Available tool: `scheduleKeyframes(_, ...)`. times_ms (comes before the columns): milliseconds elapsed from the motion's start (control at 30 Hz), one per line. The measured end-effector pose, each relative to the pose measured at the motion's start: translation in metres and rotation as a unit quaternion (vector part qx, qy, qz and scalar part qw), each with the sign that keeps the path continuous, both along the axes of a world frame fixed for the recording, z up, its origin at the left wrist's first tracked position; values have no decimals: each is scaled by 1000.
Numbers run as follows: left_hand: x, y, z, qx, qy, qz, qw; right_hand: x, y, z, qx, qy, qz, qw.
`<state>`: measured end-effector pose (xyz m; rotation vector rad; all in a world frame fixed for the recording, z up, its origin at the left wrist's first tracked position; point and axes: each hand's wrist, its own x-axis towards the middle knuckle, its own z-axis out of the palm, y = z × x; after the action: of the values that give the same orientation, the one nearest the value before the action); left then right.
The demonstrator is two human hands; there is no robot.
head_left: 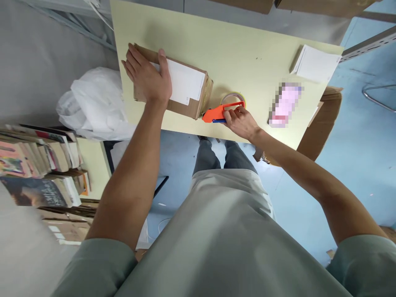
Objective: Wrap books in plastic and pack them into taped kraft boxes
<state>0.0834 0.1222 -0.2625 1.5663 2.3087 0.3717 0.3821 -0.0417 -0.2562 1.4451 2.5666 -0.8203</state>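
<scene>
A brown cardboard box lies on the pale yellow table, with a white label on its top face. My left hand rests on the box's left part, palm down, fingers stretched out and thumb spread over the label. In my right hand is an orange tape dispenser, fingers wrapped round its handle. The dispenser's front end meets the box's near right corner. Behind the handle shows a roll of tape; its lower part is hidden.
A stack of white labels lies at the table's far right, near a blurred-out phone-like object. White plastic bags and piled books are at left. An open carton stands off the right edge.
</scene>
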Motion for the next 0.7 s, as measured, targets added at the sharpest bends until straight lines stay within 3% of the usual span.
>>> scheduleKeyframes(133, -6, -1, -6, 17, -20, -5, 1000, -4, 5, 0, 2, 13, -1, 1000)
scheduleKeyframes(267, -10, -3, -8, 34, -56, -15, 998, -5, 17, 3, 12, -25, 45, 999)
scheduleKeyframes(400, 1, -2, -3, 25, -22, -52, 998, -12, 31, 10, 20, -72, 117, 990)
scheduleKeyframes(500, 15, 2, -9, 21, -52, -62, 996, -31, 32, 18, 4, -63, 151, 987)
scheduleKeyframes(700, 23, 3, -31, 97, -122, -88, 984, -71, 13, 35, -72, -45, 114, 990)
